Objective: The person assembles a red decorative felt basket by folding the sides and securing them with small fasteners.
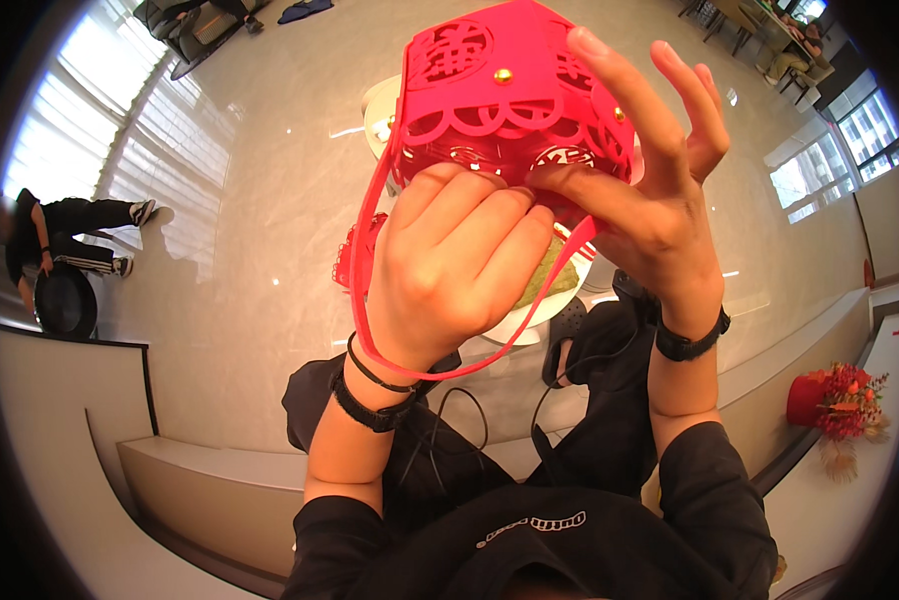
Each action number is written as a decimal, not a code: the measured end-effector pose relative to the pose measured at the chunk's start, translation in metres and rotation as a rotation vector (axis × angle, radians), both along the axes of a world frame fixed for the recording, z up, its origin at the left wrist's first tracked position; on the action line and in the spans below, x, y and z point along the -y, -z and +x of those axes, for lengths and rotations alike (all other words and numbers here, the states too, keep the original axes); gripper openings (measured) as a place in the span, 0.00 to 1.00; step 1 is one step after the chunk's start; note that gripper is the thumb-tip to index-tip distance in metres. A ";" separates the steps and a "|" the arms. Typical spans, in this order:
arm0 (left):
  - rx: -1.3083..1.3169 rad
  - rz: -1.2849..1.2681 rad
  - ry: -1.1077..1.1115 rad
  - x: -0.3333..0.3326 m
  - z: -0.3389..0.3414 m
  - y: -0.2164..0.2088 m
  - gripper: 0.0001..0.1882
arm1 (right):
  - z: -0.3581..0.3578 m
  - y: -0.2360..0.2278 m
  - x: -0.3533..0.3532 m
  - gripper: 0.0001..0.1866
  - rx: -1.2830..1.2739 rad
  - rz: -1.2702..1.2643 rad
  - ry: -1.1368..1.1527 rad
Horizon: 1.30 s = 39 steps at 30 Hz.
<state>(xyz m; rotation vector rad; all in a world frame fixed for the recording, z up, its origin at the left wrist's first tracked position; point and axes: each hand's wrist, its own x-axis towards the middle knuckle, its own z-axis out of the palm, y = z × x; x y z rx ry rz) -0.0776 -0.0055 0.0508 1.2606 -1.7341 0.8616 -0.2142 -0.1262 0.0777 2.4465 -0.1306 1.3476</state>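
We see daylight flooding through windows (78,105) at upper left and right, glare spotting the glossy floor (260,260), and straight edges bending toward a black rim.

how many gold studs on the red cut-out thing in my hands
2: one gold stud on the front of the red cut-out thing, another stud at its right, beside the right hand. More may be hidden.

The lantern (480,80) is far centre, the left hand (450,265) and right hand (660,215) at its near side; its strap (455,374) loops across the left wrist. At right, flowers (850,400) stand in a pot (806,400); at left, a person (80,215).
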 end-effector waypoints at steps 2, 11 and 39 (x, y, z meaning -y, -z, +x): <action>-0.004 0.003 -0.005 -0.001 0.000 -0.001 0.10 | 0.000 -0.001 -0.002 0.07 0.001 0.032 0.018; -0.023 0.042 -0.036 -0.006 -0.002 -0.004 0.12 | -0.007 -0.005 0.001 0.05 -0.062 0.038 -0.020; -0.068 0.099 -0.253 -0.015 -0.015 -0.014 0.15 | -0.011 -0.012 0.003 0.10 -0.010 0.045 -0.187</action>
